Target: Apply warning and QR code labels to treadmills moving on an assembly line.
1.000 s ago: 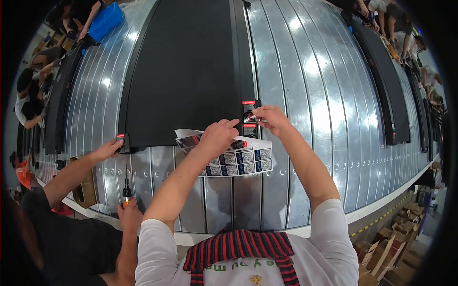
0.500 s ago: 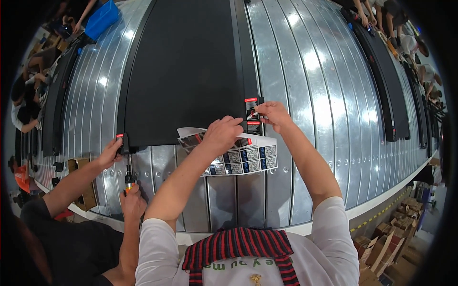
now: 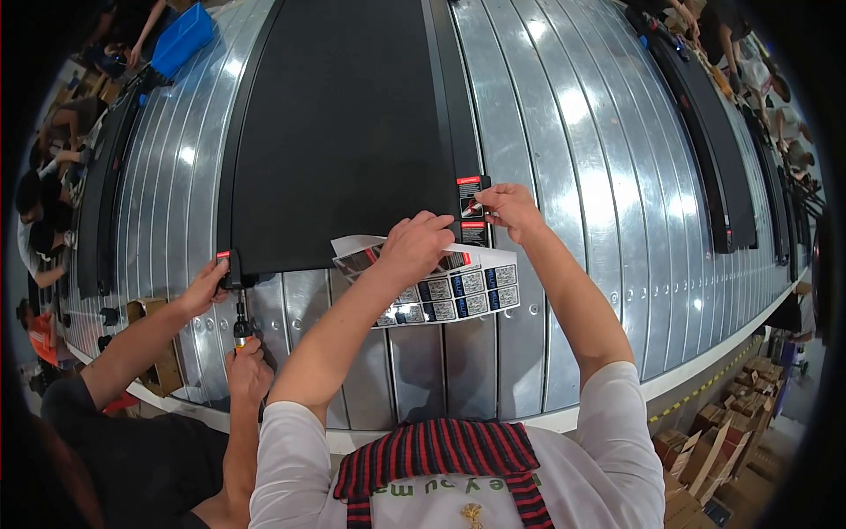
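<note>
A black treadmill deck lies lengthwise in front of me, its near end toward me. A red, black and white warning label sits at the near right corner of its side rail. My right hand is closed, thumb and forefinger pinched at that label's right edge. My left hand is closed on sticker sheets, its fingertips reaching to the rail beside a lower red-topped label. The sheets, white-edged with rows of small printed stickers, bend over the deck's near edge. My left palm hides part of them.
At the left a co-worker's hand touches the deck's other corner; their other hand holds a power screwdriver against it. Metal slats run beneath. A blue bin, more decks and cardboard boxes stand around.
My hands stay at the same corner, the right one slightly closer to the label. The sheets have shifted slightly right. The co-worker's screwdriver has moved a little.
</note>
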Tool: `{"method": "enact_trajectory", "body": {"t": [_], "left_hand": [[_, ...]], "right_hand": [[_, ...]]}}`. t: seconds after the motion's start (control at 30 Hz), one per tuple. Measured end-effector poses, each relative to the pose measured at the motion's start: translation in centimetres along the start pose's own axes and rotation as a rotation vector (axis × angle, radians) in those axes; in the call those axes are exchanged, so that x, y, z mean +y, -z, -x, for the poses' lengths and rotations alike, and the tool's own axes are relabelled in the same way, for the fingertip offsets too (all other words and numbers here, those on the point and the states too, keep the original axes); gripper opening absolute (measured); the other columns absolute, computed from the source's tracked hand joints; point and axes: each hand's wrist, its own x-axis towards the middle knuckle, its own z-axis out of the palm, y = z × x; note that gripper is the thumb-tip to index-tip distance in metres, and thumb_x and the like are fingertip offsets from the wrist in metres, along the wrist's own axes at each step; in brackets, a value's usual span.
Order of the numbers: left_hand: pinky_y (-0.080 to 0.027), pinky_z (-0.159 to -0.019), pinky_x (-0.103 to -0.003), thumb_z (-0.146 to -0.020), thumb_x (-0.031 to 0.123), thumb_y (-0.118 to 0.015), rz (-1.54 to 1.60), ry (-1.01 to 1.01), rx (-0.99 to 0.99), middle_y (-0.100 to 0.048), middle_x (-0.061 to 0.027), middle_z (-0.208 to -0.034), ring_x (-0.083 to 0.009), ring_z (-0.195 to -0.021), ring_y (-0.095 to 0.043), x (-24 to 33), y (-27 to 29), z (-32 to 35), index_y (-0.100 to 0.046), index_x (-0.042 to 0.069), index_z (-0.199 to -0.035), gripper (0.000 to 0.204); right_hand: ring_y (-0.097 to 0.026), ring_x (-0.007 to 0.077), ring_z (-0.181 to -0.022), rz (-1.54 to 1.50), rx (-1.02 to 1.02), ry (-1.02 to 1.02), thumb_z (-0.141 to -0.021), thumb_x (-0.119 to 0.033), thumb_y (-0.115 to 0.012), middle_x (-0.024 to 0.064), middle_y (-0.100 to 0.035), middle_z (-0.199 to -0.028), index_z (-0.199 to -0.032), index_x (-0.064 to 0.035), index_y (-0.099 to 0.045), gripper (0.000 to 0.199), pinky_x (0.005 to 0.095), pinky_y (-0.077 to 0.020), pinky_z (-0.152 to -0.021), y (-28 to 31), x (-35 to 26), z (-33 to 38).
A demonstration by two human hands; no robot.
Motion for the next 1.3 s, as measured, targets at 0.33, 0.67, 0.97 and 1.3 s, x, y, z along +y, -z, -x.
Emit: {"method": "enact_trajectory", "body": {"t": [0.33,0.67,0.97,1.3], "left_hand": [[-0.047,-0.078,-0.039,-0.072,0.015,-0.066,-0.014,0.022,-0.091,-0.055,-0.0022,-0.121,-0.0235,-0.101,-0.052,0.4,0.6,-0.5,-0.061,0.006,-0.079,0.012],[-0.047,-0.076,-0.038,-0.073,0.017,-0.066,-0.050,0.026,-0.276,-0.054,0.0021,-0.122,-0.0227,-0.095,-0.052,0.6,1.1,-2.1,-0.062,0.006,-0.086,0.017],[-0.046,-0.070,-0.038,-0.074,0.013,-0.064,0.026,-0.032,-0.194,-0.058,0.0015,-0.098,-0.0225,-0.089,-0.051,-0.1,0.6,-2.0,-0.064,0.007,-0.084,0.012],[-0.046,-0.070,-0.038,-0.072,0.014,-0.067,-0.030,-0.029,-0.188,-0.058,0.0009,-0.101,-0.0218,-0.091,-0.052,0.1,0.5,-2.1,-0.063,0.006,-0.085,0.016]], "right_hand": [[-0.056,0.0113,-0.073,0.072,-0.006,-0.011,-0.079,-0.015,-0.065,0.0028,-0.063,-0.079,-0.082,-0.0061,-0.061,0.011,0.0276,-0.0439,-0.065,0.1,0.4,-0.3],[-0.060,0.0158,-0.067,0.055,0.042,0.038,-0.078,-0.007,-0.064,0.0087,-0.062,-0.076,-0.082,0.0005,-0.060,0.009,0.0272,-0.0487,-0.058,-0.2,0.1,0.3],[-0.057,0.0114,-0.072,0.121,0.023,0.015,-0.079,-0.015,-0.065,0.0026,-0.062,-0.077,-0.081,-0.0055,-0.062,0.010,0.0268,-0.0457,-0.062,0.2,0.5,-0.2],[-0.057,0.0121,-0.063,0.190,0.082,0.083,-0.077,-0.012,-0.065,0.0052,-0.061,-0.072,-0.078,-0.0015,-0.062,0.011,0.0250,-0.0463,-0.054,-0.1,0.8,-0.7]]}}
